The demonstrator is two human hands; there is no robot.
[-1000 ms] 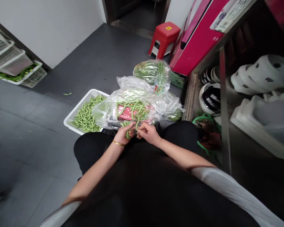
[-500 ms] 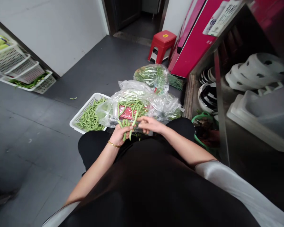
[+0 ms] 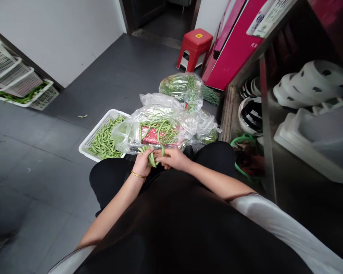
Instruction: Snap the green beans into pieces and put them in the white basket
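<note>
Head view: we log one clear bag (image 3: pixel 188 127), long green beans (image 3: pixel 165 127) showing, straight ahead of our knees. One white basket (image 3: pixel 95 130) of short beans (image 3: pixel 104 140), beyond counting, sits left of it. Two hands: our left grip (image 3: pixel 141 163) closes round one bunch of bean pieces (image 3: pixel 151 158), several, overlapping, long axis slanting toward us and rightward. Our right grip (image 3: pixel 175 158) curls just right of the bunch; pinching or not, we cannot tell. One long bean (image 3: pixel 162 150) points down at the right hand, the nearer.
</note>
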